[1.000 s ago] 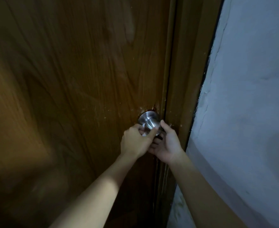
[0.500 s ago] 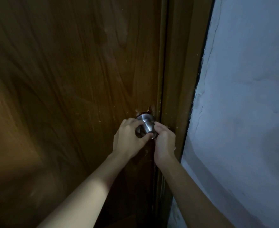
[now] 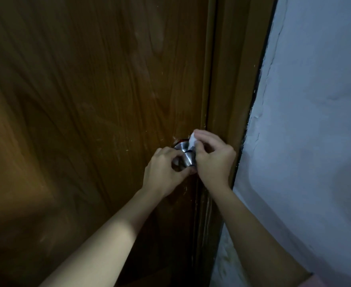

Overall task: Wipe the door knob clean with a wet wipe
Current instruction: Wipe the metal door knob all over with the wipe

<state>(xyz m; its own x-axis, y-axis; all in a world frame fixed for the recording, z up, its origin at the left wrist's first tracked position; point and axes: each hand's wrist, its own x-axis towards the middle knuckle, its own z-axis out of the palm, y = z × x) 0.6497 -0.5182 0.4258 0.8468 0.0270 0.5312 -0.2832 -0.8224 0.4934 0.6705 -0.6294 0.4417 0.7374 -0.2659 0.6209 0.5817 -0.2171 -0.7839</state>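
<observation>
1. Knob (image 3: 186, 157): a brushed-metal door knob, just right of the frame's centre, set near the right edge of the door (image 3: 87, 121). Only its middle part and the round plate behind it show between the two hands.
2. Left hand (image 3: 166, 170): it comes in from the lower left of the frame, fingers and thumb curled round the left and lower side of the knob, gripping it.
3. Right hand (image 3: 213, 160): it comes in from the lower right of the frame, lies against the right side of the knob, and pinches the wipe (image 3: 192, 140) in curled fingers.
4. Wipe: a small white wad at the upper right of the knob, pressed to the metal just above the knob's neck; most of it is hidden under the fingers.
5. Door: dark brown wood grain fills the left and centre of the frame, with pale scuffs around the knob.
6. Frame (image 3: 232, 90): a brown wooden jamb runs top to bottom just right of the knob, behind the right hand.
7. Wall (image 3: 315, 121): pale, rough plaster fills the right of the picture, cracked along its edge with the jamb.
</observation>
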